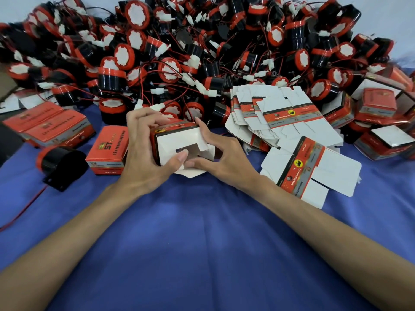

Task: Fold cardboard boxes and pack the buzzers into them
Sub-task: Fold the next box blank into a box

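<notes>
- The blue cloth (202, 232) covers the whole work surface, with its near half left bare, apparently as folding room.
- The heap of buzzers (179, 52), red-and-black with trailing wires, fills the far side, within arm's reach for packing.
- The stack of flat box blanks (280, 117) lies fanned out just right of the hands, so the next one slides off easily.
- The made-up boxes (377, 108) pile at the far right, and the closed boxes (106, 151) sit at the left, out of the way.
- The left hand (143, 158) curls its fingers over the top of the half-folded box (177, 140), thumb on the white end panel, steadying it.
- The right hand (224, 158) pinches the box's other side, forefinger on the top edge and thumb against the end flaps, likely tucking them in.
- The half-folded box is held just above the cloth, in front of the heap, its end not yet shut.
- A lone buzzer (60, 164) lies at the left beside a closed box, probably next to be packed.
</notes>
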